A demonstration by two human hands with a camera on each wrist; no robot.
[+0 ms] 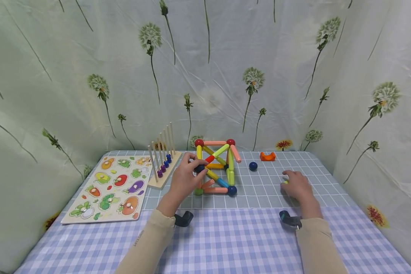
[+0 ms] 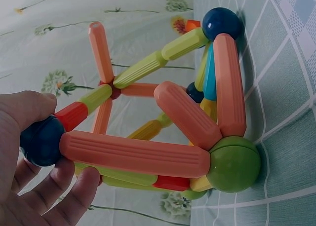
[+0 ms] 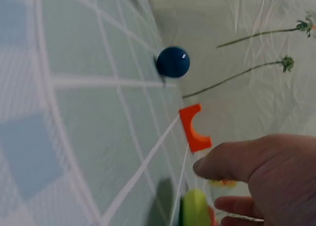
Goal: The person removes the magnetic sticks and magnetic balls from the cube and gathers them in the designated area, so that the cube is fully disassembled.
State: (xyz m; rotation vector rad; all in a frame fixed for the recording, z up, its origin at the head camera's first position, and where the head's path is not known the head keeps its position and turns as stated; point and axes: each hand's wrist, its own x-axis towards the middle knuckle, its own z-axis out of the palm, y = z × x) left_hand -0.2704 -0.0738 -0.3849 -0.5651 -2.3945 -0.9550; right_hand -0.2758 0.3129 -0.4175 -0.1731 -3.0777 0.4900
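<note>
Between the thumb and fingers of the left hand (image 1: 186,177), a glossy dark-blue ball (image 2: 43,141) is grasped; this ball forms the upper near-left corner of a box-like frame (image 1: 215,166) built of coloured ribbed sticks and round balls, which stands on the cloth-covered tabletop (image 1: 239,243). From the held ball, a salmon stick (image 2: 136,154) is run down to a green ball (image 2: 233,164) at the frame's lower near-left corner, and a red-and-yellow-green stick (image 1: 209,160) is slanted across to a red ball (image 1: 230,142) at its upper far-right corner. The grip of the right hand (image 1: 297,185) is seen released, its thumb spread away from a yellow-green piece (image 3: 196,207), well to the right of the frame; whether that piece is touched by the fingers cannot be told. Just to the right of the frame, a loose dark-blue ball (image 1: 253,166) is placed, with an orange block with a curved notch (image 1: 267,156) set farther right and behind. To the frame's left, a pale wooden peg stand (image 1: 168,172) threaded with purple and blue beads is seen, and farther left a flat vegetable puzzle board (image 1: 120,193) is laid.
</note>
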